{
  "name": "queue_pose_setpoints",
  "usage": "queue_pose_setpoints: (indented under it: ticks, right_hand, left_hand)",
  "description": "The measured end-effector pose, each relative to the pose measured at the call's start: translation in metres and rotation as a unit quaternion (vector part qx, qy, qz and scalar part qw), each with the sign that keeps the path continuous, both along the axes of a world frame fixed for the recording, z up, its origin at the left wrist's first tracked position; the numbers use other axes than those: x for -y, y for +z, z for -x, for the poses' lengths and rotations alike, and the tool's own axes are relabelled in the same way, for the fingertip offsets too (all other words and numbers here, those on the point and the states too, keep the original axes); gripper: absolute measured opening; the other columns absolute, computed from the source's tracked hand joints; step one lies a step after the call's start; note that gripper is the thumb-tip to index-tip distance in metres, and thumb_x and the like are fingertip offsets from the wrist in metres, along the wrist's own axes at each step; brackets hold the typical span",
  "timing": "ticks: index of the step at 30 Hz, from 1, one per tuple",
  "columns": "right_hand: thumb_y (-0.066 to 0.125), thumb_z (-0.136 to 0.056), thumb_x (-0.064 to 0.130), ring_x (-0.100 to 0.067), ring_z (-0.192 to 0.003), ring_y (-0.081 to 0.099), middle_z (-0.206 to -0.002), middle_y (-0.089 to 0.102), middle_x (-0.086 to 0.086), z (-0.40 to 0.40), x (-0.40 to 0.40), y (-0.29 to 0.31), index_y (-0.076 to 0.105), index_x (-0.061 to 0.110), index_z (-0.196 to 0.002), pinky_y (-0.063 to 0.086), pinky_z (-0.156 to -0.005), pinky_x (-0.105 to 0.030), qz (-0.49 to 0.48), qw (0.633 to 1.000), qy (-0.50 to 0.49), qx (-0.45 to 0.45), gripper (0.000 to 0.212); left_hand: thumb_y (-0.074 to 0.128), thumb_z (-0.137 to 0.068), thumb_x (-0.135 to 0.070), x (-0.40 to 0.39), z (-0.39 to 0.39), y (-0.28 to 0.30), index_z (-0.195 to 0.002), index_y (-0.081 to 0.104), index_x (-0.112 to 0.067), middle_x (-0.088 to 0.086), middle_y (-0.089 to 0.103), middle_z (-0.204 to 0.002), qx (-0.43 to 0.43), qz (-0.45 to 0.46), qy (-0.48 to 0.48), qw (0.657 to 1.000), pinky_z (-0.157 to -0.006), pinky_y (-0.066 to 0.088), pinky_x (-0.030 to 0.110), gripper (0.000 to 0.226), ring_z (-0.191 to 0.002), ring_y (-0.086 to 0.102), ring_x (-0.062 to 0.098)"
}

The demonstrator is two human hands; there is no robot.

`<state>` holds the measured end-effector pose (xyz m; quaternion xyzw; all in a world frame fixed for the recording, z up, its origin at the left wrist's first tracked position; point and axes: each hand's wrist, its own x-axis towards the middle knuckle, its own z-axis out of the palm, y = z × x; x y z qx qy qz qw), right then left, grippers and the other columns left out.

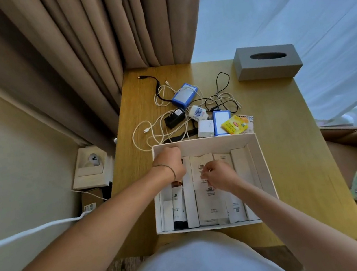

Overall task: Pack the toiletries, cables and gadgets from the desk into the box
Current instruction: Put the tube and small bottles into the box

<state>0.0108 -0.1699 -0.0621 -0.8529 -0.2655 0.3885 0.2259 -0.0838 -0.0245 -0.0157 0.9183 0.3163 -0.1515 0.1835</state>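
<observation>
Left hand [170, 164] sits curled at the far-left corner inside the shallow white cardboard box [263, 156], knuckles up; whatever it grips is hidden beneath it. Right hand [220, 174] hovers over the middle of the box, fingertips pinched on something small and thin, too small to name. Likely both are seating toiletries so they lie flat in rows. Packed so far: roughly six or seven white paper-wrapped toiletry packets [207, 198] side by side lengthwise, plus one black-and-white tube [178, 208] at the left. The box rests on the near edge of the yellow wooden desk [289, 152], close to the body for easy reach. Not yet packed, just beyond the far wall: two blue-edged white power banks [184, 95], one black plug adapter [174, 117], two white chargers [205, 128], a tangle of white and black cables [149, 137] (count unclear), and a yellow sachet [235, 125]. Grey tissue box [268, 62] stands at the far right corner.
</observation>
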Motion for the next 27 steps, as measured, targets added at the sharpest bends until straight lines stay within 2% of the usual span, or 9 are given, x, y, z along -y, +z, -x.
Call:
queue_pose_setpoints:
  ticks: [4,8,11,15,18,22,25,27]
  right_hand:
    - [0.055,-0.094,0.018,-0.021,-0.087,0.069,-0.083,0.069,0.004,-0.002,0.011,0.004,0.073,0.02,-0.089,0.06,-0.081,-0.042,0.001,1.0,0.003,-0.014,0.019]
    - [0.056,-0.095,0.019,-0.023,-0.093,0.068,-0.092,0.073,-0.002,-0.004,0.018,0.011,0.075,0.017,-0.095,0.058,-0.086,-0.044,-0.016,1.0,0.006,-0.018,0.02]
    - [0.058,-0.095,0.021,-0.019,-0.087,0.068,-0.087,0.072,0.0,-0.008,0.021,0.021,0.075,0.015,-0.097,0.059,-0.084,-0.043,-0.037,0.999,0.01,-0.014,0.017]
    - [0.06,-0.095,0.022,-0.009,-0.066,0.065,-0.071,0.068,0.005,-0.023,0.019,0.053,0.071,0.023,-0.088,0.059,-0.072,-0.037,-0.082,0.997,0.009,0.003,0.013]
    - [0.061,-0.095,0.024,-0.007,-0.066,0.066,-0.073,0.069,0.008,-0.05,0.015,0.084,0.07,0.029,-0.086,0.058,-0.066,-0.03,-0.118,0.993,-0.001,0.032,0.014]
    - [0.062,-0.094,0.021,-0.016,-0.064,0.066,-0.07,0.07,0.002,-0.104,0.011,0.107,0.072,0.022,-0.084,0.055,-0.064,-0.034,-0.159,0.982,-0.054,0.087,0.014]
    - [0.061,-0.094,0.015,-0.013,-0.06,0.063,-0.07,0.068,0.003,-0.142,0.006,0.104,0.071,0.02,-0.084,0.055,-0.065,-0.034,-0.156,0.979,-0.071,0.108,0.015]
    - [0.06,-0.094,0.014,-0.011,-0.065,0.063,-0.08,0.073,0.0,-0.163,0.002,0.089,0.072,0.019,-0.088,0.054,-0.062,-0.031,-0.119,0.982,-0.043,0.143,0.014]
  left_hand:
    - [0.068,-0.086,-0.014,0.01,-0.006,-0.016,-0.108,0.067,-0.01,0.007,0.069,-0.097,-0.043,-0.048,-0.007,0.998,-0.066,0.054,0.03,0.022,-0.086,0.066,0.021]
    - [0.07,-0.086,-0.023,0.015,-0.003,-0.028,-0.111,0.066,-0.012,0.005,0.07,-0.099,-0.018,-0.041,0.024,0.999,-0.078,0.059,0.035,0.028,-0.091,0.067,0.021]
    - [0.066,-0.089,-0.031,0.018,-0.002,-0.025,-0.11,0.064,-0.013,0.004,0.07,-0.095,0.007,-0.043,0.041,0.998,-0.075,0.059,0.036,0.028,-0.087,0.066,0.021]
    - [0.053,-0.095,-0.044,0.029,0.0,-0.006,-0.11,0.059,-0.019,0.001,0.067,-0.084,0.024,-0.062,0.011,0.998,-0.061,0.051,0.031,0.03,-0.074,0.063,0.019]
    - [0.056,-0.094,-0.041,0.039,0.0,0.015,-0.121,0.06,-0.026,-0.003,0.07,-0.085,0.107,-0.012,-0.002,0.994,-0.069,0.055,0.032,0.031,-0.079,0.065,0.017]
    - [0.059,-0.092,-0.032,0.045,-0.02,0.044,-0.113,0.064,-0.032,-0.014,0.064,-0.074,0.223,0.072,0.029,0.972,-0.061,0.049,0.018,0.021,-0.071,0.061,0.001]
    - [0.058,-0.092,-0.027,0.043,-0.044,0.058,-0.104,0.067,-0.031,-0.014,0.064,-0.077,0.252,0.117,0.055,0.959,-0.059,0.046,0.015,0.015,-0.073,0.061,-0.001]
    - [0.059,-0.093,-0.024,0.039,-0.06,0.064,-0.1,0.069,-0.029,-0.015,0.064,-0.078,0.255,0.139,0.063,0.955,-0.06,0.044,0.015,0.013,-0.074,0.06,-0.002]
